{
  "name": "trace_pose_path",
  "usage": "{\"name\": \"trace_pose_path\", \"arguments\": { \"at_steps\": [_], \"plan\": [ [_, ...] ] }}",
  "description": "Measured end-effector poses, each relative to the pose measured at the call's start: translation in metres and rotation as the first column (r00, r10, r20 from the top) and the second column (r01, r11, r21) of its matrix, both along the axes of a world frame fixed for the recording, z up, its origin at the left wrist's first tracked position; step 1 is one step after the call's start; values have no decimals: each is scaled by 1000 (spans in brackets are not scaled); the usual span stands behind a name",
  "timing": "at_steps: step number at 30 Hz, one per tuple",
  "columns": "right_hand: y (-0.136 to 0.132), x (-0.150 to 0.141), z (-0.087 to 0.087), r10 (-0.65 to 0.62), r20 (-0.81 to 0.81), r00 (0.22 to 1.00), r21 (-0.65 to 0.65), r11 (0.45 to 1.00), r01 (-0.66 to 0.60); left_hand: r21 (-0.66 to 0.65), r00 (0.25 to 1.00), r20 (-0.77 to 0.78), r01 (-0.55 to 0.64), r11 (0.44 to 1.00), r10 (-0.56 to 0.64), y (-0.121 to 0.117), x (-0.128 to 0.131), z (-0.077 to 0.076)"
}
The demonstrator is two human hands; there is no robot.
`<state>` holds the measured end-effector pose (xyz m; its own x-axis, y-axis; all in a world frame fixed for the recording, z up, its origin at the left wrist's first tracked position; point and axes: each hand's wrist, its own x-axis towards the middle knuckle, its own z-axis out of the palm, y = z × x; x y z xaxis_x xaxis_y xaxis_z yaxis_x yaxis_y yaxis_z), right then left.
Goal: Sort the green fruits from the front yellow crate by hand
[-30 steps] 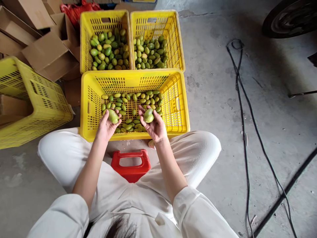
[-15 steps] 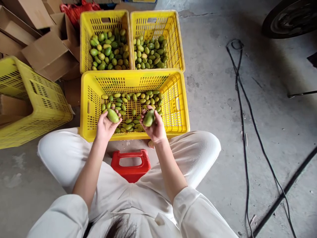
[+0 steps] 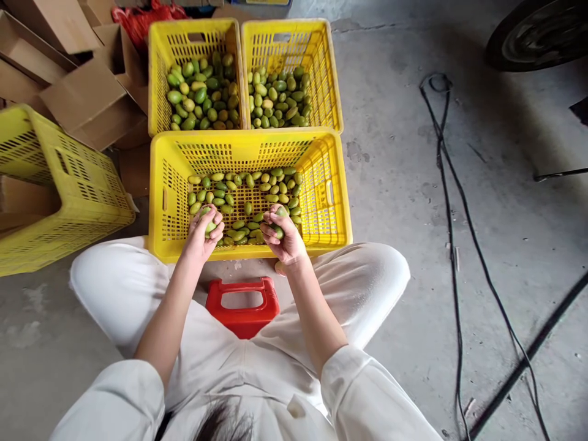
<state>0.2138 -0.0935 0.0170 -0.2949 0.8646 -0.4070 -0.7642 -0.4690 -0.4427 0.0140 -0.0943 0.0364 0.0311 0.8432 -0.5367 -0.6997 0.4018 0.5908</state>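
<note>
Above the near edge of a wide yellow crate, my left hand has its fingers wrapped round a green mango. My right hand is likewise closed on a second green mango; fingers hide much of both fruits. Inside this crate, small green and yellowish mangoes lie in loose groups along the back, the left, the right and the front, with one mango alone near the middle.
Two smaller-looking yellow crates with many mangoes stand behind. Another yellow crate and cardboard boxes are at left. A red stool is between my legs. Black cable and a wheel are at right.
Both hands, which were open-palmed with the mangoes resting on them, have turned inward and curled their fingers round the fruits. The crates and loose mangoes have not moved.
</note>
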Motion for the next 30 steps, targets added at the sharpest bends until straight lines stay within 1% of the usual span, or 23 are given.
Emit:
{"name": "trace_pose_path", "arguments": {
  "at_steps": [2,5,8,10,13,15,17,20,23,26,30],
  "plan": [
    [1,-1,0,-19,27,999,-9,1000,19,-21,999,30,-13,1000,14,1,0,0],
    [2,-2,3,-75,22,997,-69,995,76,-54,995,70,-69,996,73,3,1,-1],
    [4,-1,6,-100,-10,995,-79,992,99,-16,993,47,-108,994,109,2,2,-5],
    [4,-2,7,-118,-10,993,-48,992,118,30,996,7,-91,995,91,1,2,-7],
    [2,-3,4,-147,-12,989,-26,989,146,69,1000,-15,-9,998,10,-2,1,-7],
    [1,-4,1,-131,-40,991,-30,991,130,71,999,1,44,996,-45,-3,1,-5],
    [0,-3,-3,-87,-70,994,-31,996,85,46,998,12,68,997,-69,-3,0,-2],
    [0,-2,-4,-46,-80,996,-33,999,43,-6,997,6,72,997,-72,-2,0,2],
    [2,0,1,-95,-87,992,-64,994,89,-32,998,-7,62,998,-63,-1,1,4],
    [4,1,8,-164,-103,981,-122,981,151,-50,1000,-18,19,999,-19,0,2,3],
    [4,3,11,-153,-117,981,-184,974,130,-56,999,-38,-29,998,26,-1,2,-2]
  ]
}}
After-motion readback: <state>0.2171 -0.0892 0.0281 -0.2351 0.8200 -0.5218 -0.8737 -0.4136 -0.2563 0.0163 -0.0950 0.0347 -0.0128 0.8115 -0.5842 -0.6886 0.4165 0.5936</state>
